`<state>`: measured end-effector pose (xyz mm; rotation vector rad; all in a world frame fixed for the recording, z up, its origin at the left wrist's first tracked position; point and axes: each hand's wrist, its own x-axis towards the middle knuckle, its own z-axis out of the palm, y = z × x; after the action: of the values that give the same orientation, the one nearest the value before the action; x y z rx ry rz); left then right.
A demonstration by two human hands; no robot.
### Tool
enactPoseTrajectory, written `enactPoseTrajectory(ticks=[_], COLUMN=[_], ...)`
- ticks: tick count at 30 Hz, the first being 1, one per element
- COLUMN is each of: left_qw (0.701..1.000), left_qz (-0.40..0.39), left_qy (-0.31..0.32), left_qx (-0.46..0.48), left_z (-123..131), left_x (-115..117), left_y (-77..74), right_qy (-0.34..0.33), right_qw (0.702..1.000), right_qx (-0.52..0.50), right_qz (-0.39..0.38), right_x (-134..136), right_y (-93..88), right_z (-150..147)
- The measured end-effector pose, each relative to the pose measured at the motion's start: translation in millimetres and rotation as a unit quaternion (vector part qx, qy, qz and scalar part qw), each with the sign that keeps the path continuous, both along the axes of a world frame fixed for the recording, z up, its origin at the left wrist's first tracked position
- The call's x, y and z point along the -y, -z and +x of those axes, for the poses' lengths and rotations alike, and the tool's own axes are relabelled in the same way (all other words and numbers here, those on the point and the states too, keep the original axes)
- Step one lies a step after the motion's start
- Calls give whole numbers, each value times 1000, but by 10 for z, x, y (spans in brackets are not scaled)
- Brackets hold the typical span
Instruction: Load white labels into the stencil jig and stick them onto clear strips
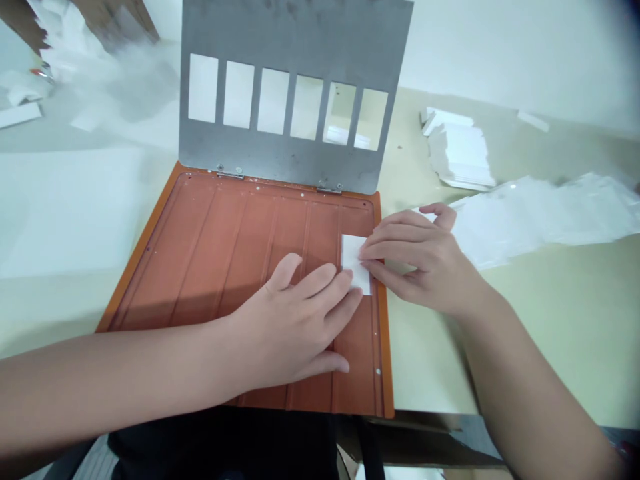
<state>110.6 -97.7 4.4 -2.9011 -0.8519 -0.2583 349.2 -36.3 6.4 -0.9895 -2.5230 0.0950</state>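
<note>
A small white card (353, 257) lies flat on the reddish-brown grooved board (225, 233), near its right edge. My right hand (420, 260) pinches the card's right side, with the fingers together and the thumb below them. From the left, my left hand (305, 320) reaches over the board with its fingers spread. Some of its fingertips touch the card's lower left part. Hinged to the board's far edge, a grey metal plate (295, 163) stands raised, with a row of several rectangular windows cut through it.
Right of the board, a fanned row of thin white sheets (540, 213) spreads across the pale table (550, 333). Behind it sits a small stack of white cards (460, 150). A large white sheet (70, 207) lies at left, with crumpled white material (75, 40) at the far left.
</note>
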Motion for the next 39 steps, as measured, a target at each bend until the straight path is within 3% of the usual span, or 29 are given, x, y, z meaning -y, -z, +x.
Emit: enactPoseTrajectory(ticks=[27, 32, 39], left_qw=[1000, 999, 1000], left_qz=[-16, -19, -5], left_qy=[-2, 0, 3], left_qx=[-5, -26, -29], left_z=[12, 24, 3], left_x=[5, 10, 21], left_y=[-18, -72, -59], right_qy=[-10, -42, -18], right_qw=[1000, 999, 997], right_qx=[21, -20, -62], right_qz=[-4, -27, -32], right_x=[25, 50, 21], right_y=[-61, -76, 30], right_z=[12, -17, -62])
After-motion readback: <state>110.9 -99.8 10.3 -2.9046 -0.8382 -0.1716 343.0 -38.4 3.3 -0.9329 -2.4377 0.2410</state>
